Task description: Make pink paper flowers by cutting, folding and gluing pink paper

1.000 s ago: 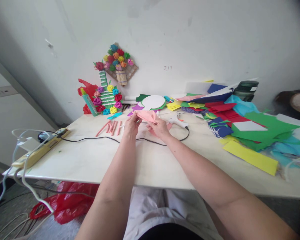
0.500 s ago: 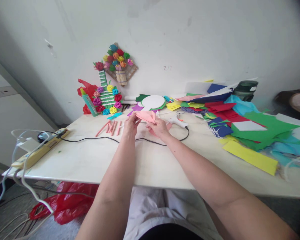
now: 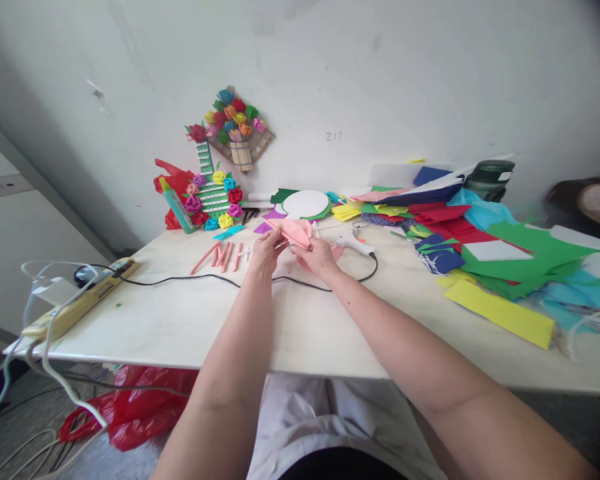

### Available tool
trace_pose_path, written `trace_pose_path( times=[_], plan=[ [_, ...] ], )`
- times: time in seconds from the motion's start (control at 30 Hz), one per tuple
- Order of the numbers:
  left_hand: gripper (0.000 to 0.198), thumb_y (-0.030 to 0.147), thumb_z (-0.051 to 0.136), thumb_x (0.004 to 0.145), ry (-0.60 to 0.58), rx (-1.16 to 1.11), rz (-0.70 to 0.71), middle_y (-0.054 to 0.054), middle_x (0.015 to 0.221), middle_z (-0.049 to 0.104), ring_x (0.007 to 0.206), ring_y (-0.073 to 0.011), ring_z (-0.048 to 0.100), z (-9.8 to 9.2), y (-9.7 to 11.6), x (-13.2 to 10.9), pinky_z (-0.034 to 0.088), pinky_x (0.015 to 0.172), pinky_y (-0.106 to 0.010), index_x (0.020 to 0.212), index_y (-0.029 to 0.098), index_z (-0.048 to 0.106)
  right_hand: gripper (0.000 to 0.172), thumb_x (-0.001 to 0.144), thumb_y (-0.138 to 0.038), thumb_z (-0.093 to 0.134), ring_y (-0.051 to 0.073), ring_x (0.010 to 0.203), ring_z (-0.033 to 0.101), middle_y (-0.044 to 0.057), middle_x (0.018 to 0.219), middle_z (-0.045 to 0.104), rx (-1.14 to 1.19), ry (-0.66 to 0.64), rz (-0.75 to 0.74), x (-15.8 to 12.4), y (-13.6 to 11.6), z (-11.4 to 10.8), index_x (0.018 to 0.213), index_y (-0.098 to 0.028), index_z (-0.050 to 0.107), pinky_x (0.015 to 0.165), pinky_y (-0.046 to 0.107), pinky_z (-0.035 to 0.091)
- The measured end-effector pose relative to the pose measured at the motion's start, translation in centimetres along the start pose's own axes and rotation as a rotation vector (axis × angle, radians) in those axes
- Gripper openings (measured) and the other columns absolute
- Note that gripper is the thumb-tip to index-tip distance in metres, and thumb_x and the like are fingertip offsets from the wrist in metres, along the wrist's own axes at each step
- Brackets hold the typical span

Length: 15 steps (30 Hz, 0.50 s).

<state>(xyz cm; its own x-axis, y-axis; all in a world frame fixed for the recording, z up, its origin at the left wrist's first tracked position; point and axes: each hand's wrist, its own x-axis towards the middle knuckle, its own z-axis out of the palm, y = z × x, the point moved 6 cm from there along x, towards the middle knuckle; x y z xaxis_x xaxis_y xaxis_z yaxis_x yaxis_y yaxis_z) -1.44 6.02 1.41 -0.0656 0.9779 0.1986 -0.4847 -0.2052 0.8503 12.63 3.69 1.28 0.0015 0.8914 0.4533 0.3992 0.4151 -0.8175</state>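
Note:
Both my hands hold a folded pink paper sheet (image 3: 296,231) just above the white table (image 3: 290,320) near its far middle. My left hand (image 3: 264,253) pinches the sheet's left edge with closed fingers. My right hand (image 3: 319,255) grips its right side, fingers curled. Several rolled pink paper sticks (image 3: 222,255) lie on the table just left of my left hand. A white glue gun (image 3: 356,244) rests right of my right hand, its black cord (image 3: 190,278) running under my wrists to the left.
Paper-flower crafts (image 3: 219,193) and a green glue bottle (image 3: 176,204) lean on the wall at the back left. Coloured paper sheets (image 3: 500,267) pile up on the right. A power strip (image 3: 75,303) sits at the left edge. A red bag (image 3: 130,410) lies on the floor.
My hands have shifted the pink sheet slightly, fingers working its edges; the view moved a touch. Nothing else on the table has moved.

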Motion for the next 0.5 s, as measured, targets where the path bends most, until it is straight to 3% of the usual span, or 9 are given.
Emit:
trace_pose_path(
  times=[0.27, 0.5],
  plan=[
    [0.026, 0.034, 0.075, 0.06, 0.042, -0.021, 0.006, 0.0, 0.065, 0.06, 0.063, -0.0103, 0.058, -0.79, 0.12, 0.25, 0.045, 0.07, -0.027, 0.071, 0.015, 0.061, 0.016, 0.07, -0.033, 0.064, 0.016, 0.066, 0.06, 0.002, 0.063, 0.066, -0.048, -0.017, -0.017, -0.05, -0.04, 0.31, 0.069, -0.017, 0.067, 0.06, 0.025, 0.045],
    [0.025, 0.036, 0.074, 0.061, -0.004, 0.003, 0.004, -0.003, 0.069, 0.063, 0.066, -0.0116, 0.059, -0.36, -0.04, 0.1, 0.045, 0.069, -0.027, 0.071, 0.015, 0.064, 0.02, 0.076, -0.034, 0.06, 0.018, 0.068, 0.064, 0.005, 0.069, 0.07, 0.039, -0.031, 0.027, -0.04, 0.5, 0.46, 0.073, -0.018, 0.07, 0.061, 0.027, 0.048]
  ],
)
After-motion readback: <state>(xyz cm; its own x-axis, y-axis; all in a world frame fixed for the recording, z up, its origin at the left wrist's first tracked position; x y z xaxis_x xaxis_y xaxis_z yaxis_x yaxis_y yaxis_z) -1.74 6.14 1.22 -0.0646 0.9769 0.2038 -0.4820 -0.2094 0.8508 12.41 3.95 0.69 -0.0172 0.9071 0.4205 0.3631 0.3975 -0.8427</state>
